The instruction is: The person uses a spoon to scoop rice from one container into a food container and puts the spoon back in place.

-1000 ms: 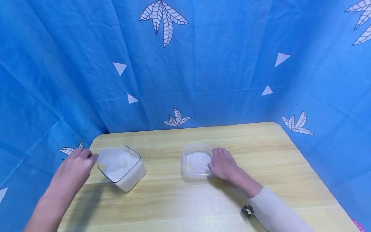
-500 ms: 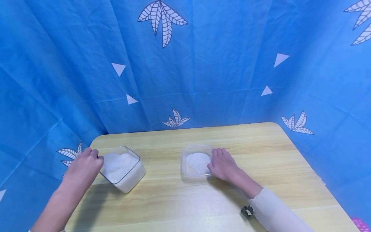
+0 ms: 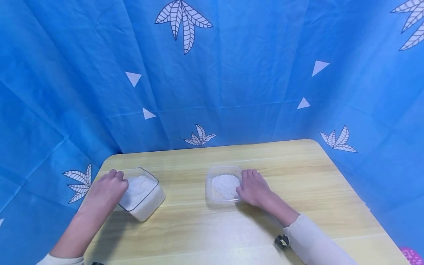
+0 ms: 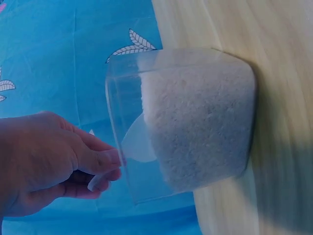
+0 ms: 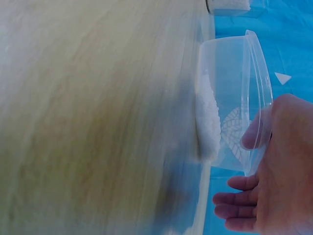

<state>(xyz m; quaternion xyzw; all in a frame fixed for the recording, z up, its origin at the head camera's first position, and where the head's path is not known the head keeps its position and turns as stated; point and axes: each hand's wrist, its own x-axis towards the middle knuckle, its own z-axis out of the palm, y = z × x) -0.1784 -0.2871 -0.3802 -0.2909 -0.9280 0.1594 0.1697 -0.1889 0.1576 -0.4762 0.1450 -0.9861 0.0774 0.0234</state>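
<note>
My left hand pinches the handle of a translucent scoop, whose bowl dips into the rice in a deep clear container at the table's left. Rice fills more than half of that container. Toward the middle of the table, my right hand grips the side rim of a shallower clear plastic box. Its thumb is inside the wall and the fingers lie outside, as the right wrist view shows. A low heap of white grains covers part of the box's bottom.
Both containers stand on a light wooden table with rounded far corners. A blue curtain with leaf prints hangs close behind it and along the sides. A black band is at the right sleeve.
My left hand has moved to the right and slightly down over the deep container, with the scoop lowered into the rice. The right hand keeps its place on the box.
</note>
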